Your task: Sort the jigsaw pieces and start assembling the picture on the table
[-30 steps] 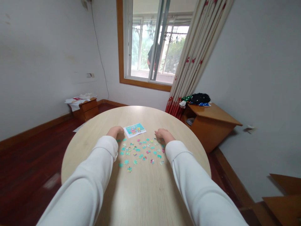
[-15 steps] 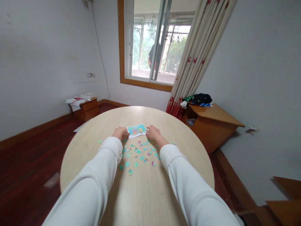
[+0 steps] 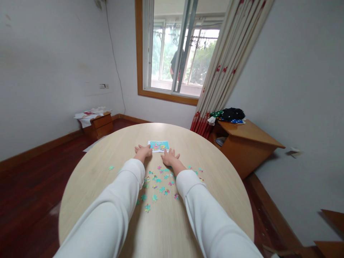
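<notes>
We see two hands reaching forward in white sleeves over a round, pale wooden desk [image 3: 161, 240]. The left hand [image 3: 143, 150] is spread, its fingertips at the near left corner of a picture card [image 3: 159, 145]. The right hand [image 3: 170, 157] is fanned wide, palm down, fingertips at the card's near edge, to the right of the left hand. The card lies flat just beyond both hands, showing a pink figure and a yellow one on turquoise within a white border.

Jigsaw pieces [image 3: 162, 189], turquoise, pink and yellow, lie loose on the desk, mostly nearer to us than the hands; a few sit right of the right hand, and one turquoise piece rests well left of the left hand.

Well beyond the right hand, we find a wooden cabinet [image 3: 239, 154]: its open compartment holds a grey object [image 3: 220, 141] too unclear to name, and dark, patterned cloths [image 3: 232, 114] are heaped on top. Far beyond the left hand, white cloths or papers [image 3: 88, 116] cover a small drawer unit [image 3: 104, 124].
</notes>
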Available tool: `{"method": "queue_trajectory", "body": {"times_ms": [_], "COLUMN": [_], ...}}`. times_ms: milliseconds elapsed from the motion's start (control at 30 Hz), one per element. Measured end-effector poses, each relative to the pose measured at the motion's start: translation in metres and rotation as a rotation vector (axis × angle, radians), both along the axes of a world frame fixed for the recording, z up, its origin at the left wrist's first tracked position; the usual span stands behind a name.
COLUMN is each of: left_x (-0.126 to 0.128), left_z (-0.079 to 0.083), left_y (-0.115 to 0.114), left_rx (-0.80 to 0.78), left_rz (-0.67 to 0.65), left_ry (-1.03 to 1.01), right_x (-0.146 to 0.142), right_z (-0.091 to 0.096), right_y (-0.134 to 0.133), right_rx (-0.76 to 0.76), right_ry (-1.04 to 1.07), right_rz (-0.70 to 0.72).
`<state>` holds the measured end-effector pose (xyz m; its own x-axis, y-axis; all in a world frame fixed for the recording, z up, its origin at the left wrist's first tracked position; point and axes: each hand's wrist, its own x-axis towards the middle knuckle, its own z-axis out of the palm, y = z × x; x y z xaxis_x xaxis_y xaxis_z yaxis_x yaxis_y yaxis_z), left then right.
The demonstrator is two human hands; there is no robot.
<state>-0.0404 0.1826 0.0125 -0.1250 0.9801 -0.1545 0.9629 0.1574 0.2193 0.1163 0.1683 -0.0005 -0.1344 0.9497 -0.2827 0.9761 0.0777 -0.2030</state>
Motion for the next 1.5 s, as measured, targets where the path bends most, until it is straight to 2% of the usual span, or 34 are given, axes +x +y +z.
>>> {"method": "queue_trajectory", "body": {"times_ms": [167, 333, 533, 767, 1000, 1233, 1500], "left_x": [0.017, 0.020, 0.018, 0.012, 0.000, -0.015, -0.050], "left_z": [-0.014, -0.028, -0.031, -0.036, -0.034, -0.035, -0.033], "left_y": [0.008, 0.008, 0.000, -0.011, -0.012, -0.010, -0.002], "left_rx": [-0.080, -0.036, 0.047, 0.157, 0.119, 0.121, 0.044], "left_rz": [0.177, 0.286, 0.252, 0.172, 0.106, 0.057, 0.008], "left_ry": [-0.001, 0.011, 0.011, 0.042, 0.037, 0.037, 0.025], "right_x": [-0.006, -0.008, -0.008, -0.007, 0.000, 0.016, 0.041], "right_z": [-0.008, -0.015, -0.017, -0.018, -0.021, -0.016, -0.012], "right_y": [0.009, 0.014, 0.007, 0.004, 0.011, 0.023, 0.033], "right_rx": [-0.014, 0.039, 0.134, 0.162, 0.153, 0.100, 0.034], "right_ry": [0.024, 0.004, 0.007, 0.024, 0.028, 0.075, 0.092], "right_rz": [-0.029, -0.074, -0.061, -0.067, -0.067, -0.101, -0.098]}}
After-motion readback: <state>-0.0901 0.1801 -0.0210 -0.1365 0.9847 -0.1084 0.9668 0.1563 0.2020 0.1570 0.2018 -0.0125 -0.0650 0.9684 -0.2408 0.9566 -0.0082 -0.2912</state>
